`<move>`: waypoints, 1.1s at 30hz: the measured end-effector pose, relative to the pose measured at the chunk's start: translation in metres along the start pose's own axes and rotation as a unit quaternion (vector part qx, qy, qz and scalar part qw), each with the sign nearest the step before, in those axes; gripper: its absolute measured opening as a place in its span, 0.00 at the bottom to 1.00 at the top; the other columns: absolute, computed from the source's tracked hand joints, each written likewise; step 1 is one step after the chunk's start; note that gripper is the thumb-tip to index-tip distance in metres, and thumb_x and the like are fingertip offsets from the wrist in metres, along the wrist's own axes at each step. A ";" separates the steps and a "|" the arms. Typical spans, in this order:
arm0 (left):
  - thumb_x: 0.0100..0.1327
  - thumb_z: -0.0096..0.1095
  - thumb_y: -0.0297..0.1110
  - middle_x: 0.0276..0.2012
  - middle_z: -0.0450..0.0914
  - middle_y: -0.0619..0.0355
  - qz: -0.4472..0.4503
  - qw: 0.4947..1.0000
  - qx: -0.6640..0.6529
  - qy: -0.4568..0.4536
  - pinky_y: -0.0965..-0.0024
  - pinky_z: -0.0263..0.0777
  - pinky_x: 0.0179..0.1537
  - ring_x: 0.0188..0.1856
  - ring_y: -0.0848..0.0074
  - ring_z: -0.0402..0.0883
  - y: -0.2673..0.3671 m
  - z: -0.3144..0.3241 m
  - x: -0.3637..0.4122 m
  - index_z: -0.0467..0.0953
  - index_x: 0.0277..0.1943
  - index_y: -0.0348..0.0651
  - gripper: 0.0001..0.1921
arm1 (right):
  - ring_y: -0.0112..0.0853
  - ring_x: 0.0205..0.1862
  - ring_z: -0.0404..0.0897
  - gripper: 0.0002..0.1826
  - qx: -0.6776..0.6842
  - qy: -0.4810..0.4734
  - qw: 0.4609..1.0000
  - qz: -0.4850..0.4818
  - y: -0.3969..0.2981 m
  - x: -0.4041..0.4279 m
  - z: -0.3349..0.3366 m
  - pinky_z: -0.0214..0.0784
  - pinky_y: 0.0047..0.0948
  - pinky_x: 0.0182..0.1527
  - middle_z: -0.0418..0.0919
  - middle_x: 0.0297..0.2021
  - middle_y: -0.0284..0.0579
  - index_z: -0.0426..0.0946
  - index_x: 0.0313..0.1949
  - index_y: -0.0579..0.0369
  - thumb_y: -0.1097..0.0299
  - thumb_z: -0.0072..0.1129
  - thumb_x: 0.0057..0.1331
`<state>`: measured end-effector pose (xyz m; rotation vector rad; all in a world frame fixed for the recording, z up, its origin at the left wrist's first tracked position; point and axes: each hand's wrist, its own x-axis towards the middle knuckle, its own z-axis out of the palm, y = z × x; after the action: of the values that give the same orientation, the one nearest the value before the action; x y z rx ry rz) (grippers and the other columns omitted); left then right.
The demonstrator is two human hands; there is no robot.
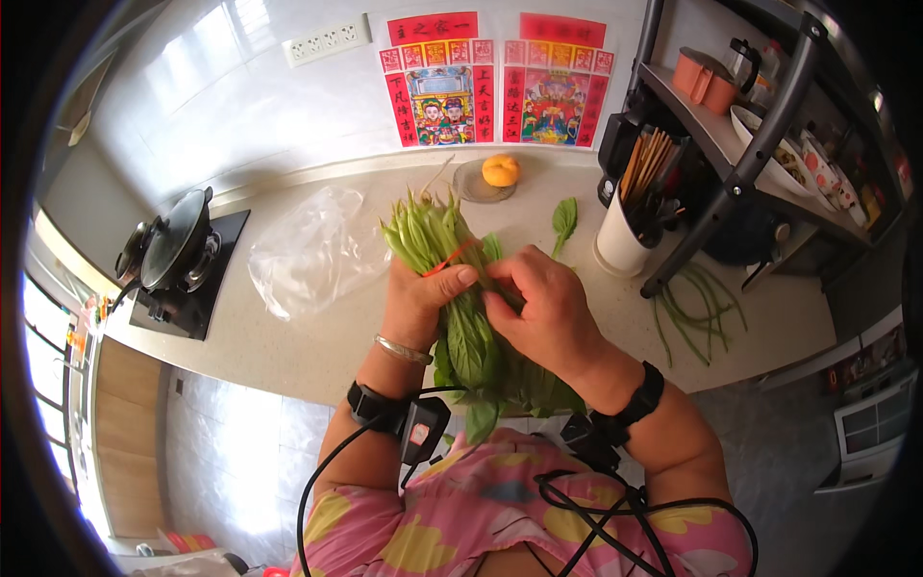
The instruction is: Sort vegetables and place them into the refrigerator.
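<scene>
A bunch of leafy greens (469, 339) is held over the counter, its pale cut stems pointing away from me and its leaves hanging toward my body. Around the stems runs a red band (448, 258). My left hand (425, 292) is wrapped about the stems just below that band, thumb across the front. On the bunch's right side, my right hand (541, 310) pinches with thumb and forefinger at the stems; what exactly lies between those fingers is hidden. A loose green leaf (564, 218) lies on the counter beyond my right hand.
A clear plastic bag (317, 249) lies crumpled at left, before a gas hob (191, 274) with a lidded wok (175, 238). An orange fruit (501, 170) rests on a glass plate (472, 184). Rightward are a chopstick holder (621, 241), long beans (703, 310) and a metal rack (768, 108).
</scene>
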<state>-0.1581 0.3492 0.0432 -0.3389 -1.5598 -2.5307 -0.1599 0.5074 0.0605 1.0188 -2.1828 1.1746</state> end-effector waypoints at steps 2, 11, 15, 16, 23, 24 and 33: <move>0.45 0.69 0.34 0.38 0.76 0.52 0.017 1.000 0.024 0.002 0.70 0.71 0.43 0.39 0.70 0.76 0.001 0.006 0.002 0.69 0.46 0.31 0.26 | 0.45 0.30 0.72 0.12 -0.009 0.015 1.000 -0.004 0.001 0.003 0.001 0.65 0.40 0.31 0.70 0.26 0.48 0.66 0.31 0.56 0.77 0.57 0.47; 0.49 0.62 0.22 0.35 0.77 0.54 0.063 0.993 0.026 0.096 0.72 0.73 0.39 0.35 0.73 0.77 0.015 0.022 0.013 0.70 0.43 0.32 0.16 | 0.49 0.43 0.72 0.40 0.055 0.028 0.997 -0.038 0.015 0.011 -0.008 0.66 0.40 0.45 0.70 0.42 0.54 0.59 0.53 0.57 0.63 0.69 0.42; 0.49 0.67 0.28 0.40 0.75 0.55 0.136 0.984 0.118 -0.002 0.72 0.69 0.46 0.43 0.72 0.75 0.017 0.046 0.035 0.65 0.50 0.34 0.25 | 0.39 0.51 0.70 0.54 0.186 -0.022 0.978 0.092 0.025 0.008 -0.011 0.62 0.31 0.53 0.68 0.51 0.51 0.45 0.64 0.50 0.72 0.70 0.40; 0.49 0.67 0.28 0.40 0.75 0.55 0.134 0.984 0.114 -0.002 0.72 0.69 0.46 0.43 0.72 0.75 0.019 0.055 0.041 0.65 0.50 0.34 0.25 | 0.36 0.50 0.71 0.53 0.235 0.004 0.965 0.115 0.032 0.006 -0.020 0.64 0.30 0.52 0.69 0.49 0.49 0.46 0.64 0.50 0.74 0.69 0.40; 0.43 0.73 0.45 0.49 0.72 0.46 0.019 0.925 0.375 -0.056 0.63 0.64 0.53 0.52 0.64 0.71 -0.040 0.003 0.052 0.62 0.56 0.31 0.40 | 0.30 0.47 0.72 0.40 0.155 0.178 0.951 0.199 0.029 -0.039 -0.144 0.64 0.29 0.51 0.70 0.47 0.43 0.59 0.57 0.59 0.76 0.63 0.42; 0.46 0.72 0.40 0.49 0.73 0.50 -0.010 0.863 0.498 -0.084 0.67 0.65 0.51 0.53 0.69 0.71 -0.055 0.001 0.046 0.64 0.55 0.35 0.35 | 0.30 0.47 0.72 0.38 0.062 0.200 0.952 0.223 0.030 -0.057 -0.168 0.64 0.29 0.51 0.70 0.47 0.44 0.59 0.57 0.59 0.77 0.62 0.43; 0.34 0.72 0.53 0.56 0.64 0.44 -0.022 0.625 0.766 -0.147 0.62 0.54 0.59 0.60 0.59 0.61 -0.141 0.024 0.005 0.61 0.58 0.40 0.47 | 0.35 0.47 0.72 0.31 0.000 0.498 0.789 0.361 0.020 -0.191 -0.297 0.65 0.32 0.49 0.70 0.48 0.46 0.60 0.57 0.60 0.72 0.57 0.53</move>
<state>-0.1943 0.4337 -0.0669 -0.3870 -3.0213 -0.3496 -0.0431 0.8408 0.0780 -0.5175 -1.6162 1.5111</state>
